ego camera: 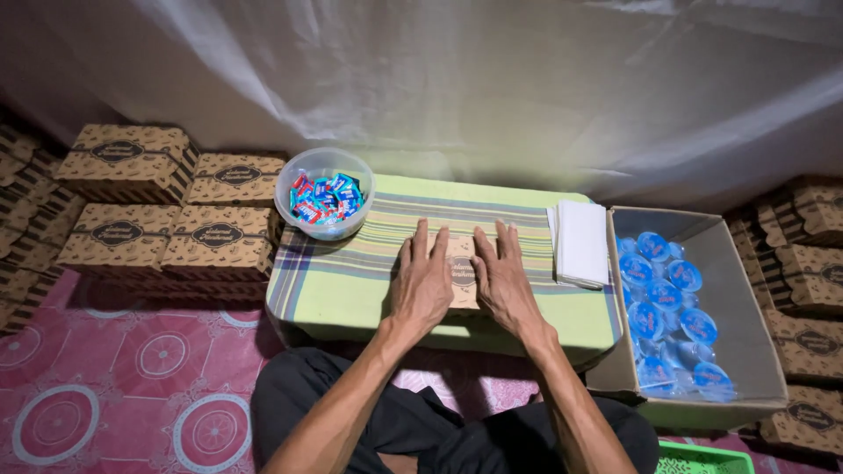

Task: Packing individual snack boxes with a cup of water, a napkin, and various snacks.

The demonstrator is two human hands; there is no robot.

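Observation:
My left hand (421,283) and my right hand (503,279) lie flat, fingers spread, side by side on a small brown patterned cardboard box (462,269). The box rests on a low table covered with a green striped cloth (351,281). Both palms press on the box's top; only a strip of it shows between them. A clear bowl (324,204) of small red and blue wrapped sweets stands on the table's far left corner. A stack of white paper sheets (581,242) lies at the table's right end.
Stacks of closed brown patterned boxes (167,211) stand to the left, more of these boxes (812,263) at the right. An open carton (746,351) holding several blue-lidded sealed cups stands right of the table. A white curtain hangs behind. A pink patterned mat (132,386) covers the floor.

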